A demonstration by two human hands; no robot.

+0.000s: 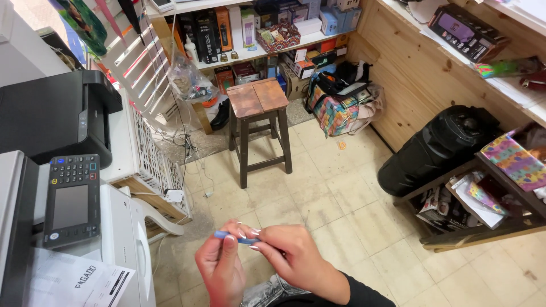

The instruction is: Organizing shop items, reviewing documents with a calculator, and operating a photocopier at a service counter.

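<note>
Two hands are close together low down, over the tiled floor. A small blue stick, maybe a pen, lies flat between them. The left hand pinches one end with its thumb and fingertips, and that end pokes out a little past them. The right hand grips the other end with its fingertips, so most of the blue stick is hidden under the nails. Both hands are closed on it.

Just to the left is a white machine with a dark keypad and screen, and a printed paper lies on it. Behind that sits a black printer. Farther off a brown wooden stool stands alone. A colourful bag leans by the wooden wall, under full shelves.
</note>
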